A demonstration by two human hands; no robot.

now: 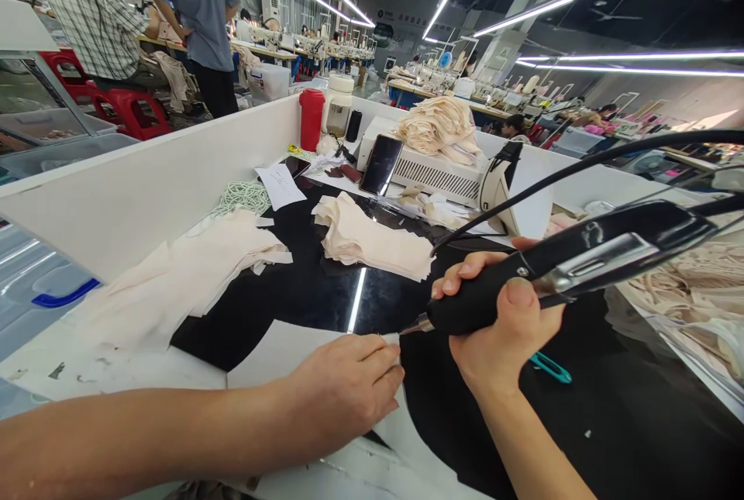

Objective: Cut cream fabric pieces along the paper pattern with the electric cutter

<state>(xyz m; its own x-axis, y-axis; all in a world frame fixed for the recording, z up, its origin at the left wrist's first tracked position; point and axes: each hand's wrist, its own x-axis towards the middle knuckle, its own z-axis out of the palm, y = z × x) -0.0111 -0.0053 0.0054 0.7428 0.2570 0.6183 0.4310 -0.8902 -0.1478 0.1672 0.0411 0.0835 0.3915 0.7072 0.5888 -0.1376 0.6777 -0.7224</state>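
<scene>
My right hand [505, 329] is wrapped round a black corded handheld tool [477, 300] with a silver lever along its side. Its narrow metal tip [419, 324] points left, close to the fingertips of my left hand [354, 384]. Those fingers are pinched together on a small whitish piece [391, 339], whose end shows beside the tool tip; most of it is hidden under the hand. Beyond the hands, a stack of pale fabric pieces [372, 238] lies on the black work surface [465, 422]. A larger pile of pale fabric [174, 279] spreads at the left.
White panels [145, 167] border the table. At the back are a propped phone [381, 164], a white machine box [435, 178] with fabric on top and a red cup [311, 120]. Teal thread snips [551, 367] lie at right. A black cable [581, 167] arches overhead. Two people stand or sit beyond.
</scene>
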